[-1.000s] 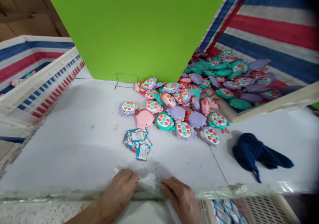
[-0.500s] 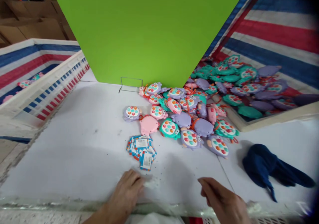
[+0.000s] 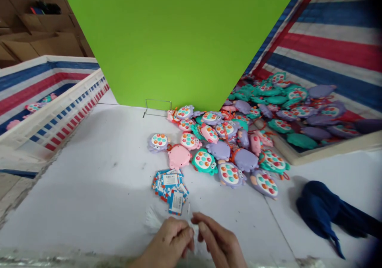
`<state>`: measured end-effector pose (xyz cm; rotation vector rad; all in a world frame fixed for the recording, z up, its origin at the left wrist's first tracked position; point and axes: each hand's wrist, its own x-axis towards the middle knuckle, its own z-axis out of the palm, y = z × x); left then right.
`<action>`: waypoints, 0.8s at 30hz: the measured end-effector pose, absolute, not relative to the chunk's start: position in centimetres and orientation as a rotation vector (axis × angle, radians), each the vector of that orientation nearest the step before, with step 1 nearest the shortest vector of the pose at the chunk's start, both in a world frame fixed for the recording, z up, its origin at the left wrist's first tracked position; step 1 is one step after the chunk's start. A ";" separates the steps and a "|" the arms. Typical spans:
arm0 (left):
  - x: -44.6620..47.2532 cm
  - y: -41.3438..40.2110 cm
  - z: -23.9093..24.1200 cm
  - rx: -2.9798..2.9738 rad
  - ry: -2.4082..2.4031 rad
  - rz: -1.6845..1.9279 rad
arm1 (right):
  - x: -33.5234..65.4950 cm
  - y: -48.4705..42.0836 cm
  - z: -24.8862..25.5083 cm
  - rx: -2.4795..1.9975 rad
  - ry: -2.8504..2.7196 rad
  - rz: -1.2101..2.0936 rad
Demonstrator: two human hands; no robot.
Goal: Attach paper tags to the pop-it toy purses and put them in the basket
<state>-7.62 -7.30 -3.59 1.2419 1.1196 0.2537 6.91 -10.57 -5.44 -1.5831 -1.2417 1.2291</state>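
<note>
**Inspector:** What stands at the site?

**Clerk:** A white table (image 3: 74,204) bears a heap of pastel turtle-shaped toys (image 3: 227,148), with a striped-lined crate (image 3: 50,105) to the left.

**Inspector:** And at the hands?

**Clerk:** A stack of tag cards (image 3: 171,190) lies just beyond them (barcodes up). A white wispy tuft (image 3: 153,220) sits just beside the left hand (image 3: 168,240). That hand's fingers and the right hand's (image 3: 217,240) curl inward, tips close; any grip cannot be told.
</note>
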 end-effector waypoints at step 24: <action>-10.6 -4.2 -8.5 2.077 1.510 0.168 | 4.3 -4.7 -7.8 -1.524 -2.064 0.736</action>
